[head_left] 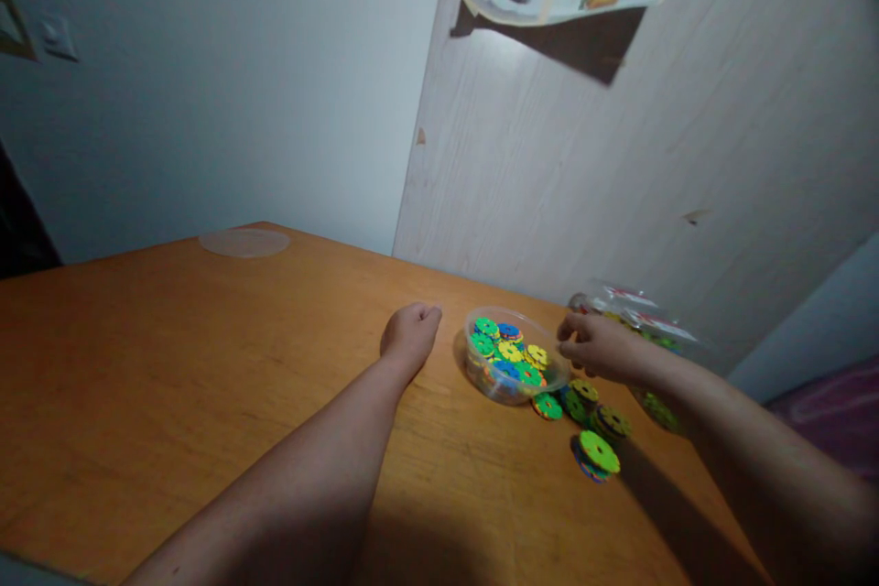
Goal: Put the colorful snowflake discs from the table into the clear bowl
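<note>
Now disc bowl [501, 392] between clenched left fingers [427, 335], half-curled right fingers [574, 351]; latter's grasp unclear.

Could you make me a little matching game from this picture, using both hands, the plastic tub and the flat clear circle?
Column one
1. left hand
2. right hand
3. plastic tub
4. flat clear circle

Column two
a. filled with coloured discs
b. curled up, left of the tub
c. near the table's far corner
d. at the tub's right rim

Pairs: 1-b, 2-d, 3-a, 4-c
</note>
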